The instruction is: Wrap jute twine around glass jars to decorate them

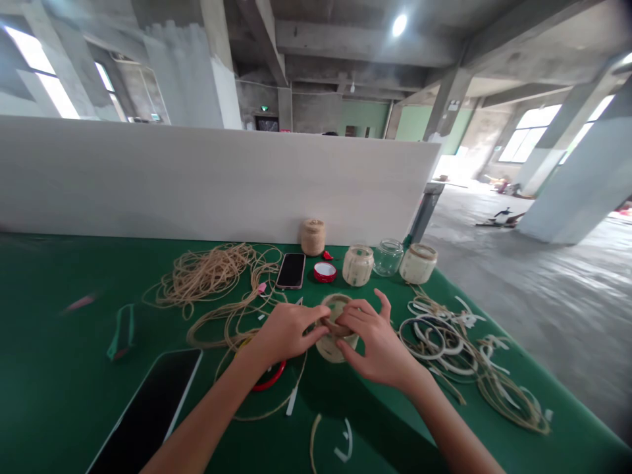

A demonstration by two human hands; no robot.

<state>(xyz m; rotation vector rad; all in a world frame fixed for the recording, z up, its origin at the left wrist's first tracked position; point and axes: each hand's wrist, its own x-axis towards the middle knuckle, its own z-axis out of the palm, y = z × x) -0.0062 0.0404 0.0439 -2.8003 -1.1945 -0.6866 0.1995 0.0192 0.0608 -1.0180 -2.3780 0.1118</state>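
Mid-table, right under the head camera, a twine-wrapped jar (336, 349) stands between the two hands I'm watching from afar. The left hand (285, 334) is curled against the jar's left side, its fingers reaching over the rim. The right hand (375, 343) is cupped over the other side, fingers bent across the top and thumb low on the wrapping, so both are gripping the jar. A brown band (336, 327) lies at the rim between them; I can't tell whether it's a loose strip or part of the wrapping. Just beyond sit a clear glass jar (388, 257), flanked by two wrapped jars (358, 265) (418, 263), then a red lid (324, 272), a smartphone (291, 270) and a spool of jute twine (313, 237). A tangle of loose twine (212, 276) spreads to the left, and pale coiled strips (444, 342) lie to the right. A red ring (270, 376) sits under the left wrist, and a black tablet (148, 411) lies near the edge of the green-covered table (59, 375). Behind it all runs a white partition (197, 184).
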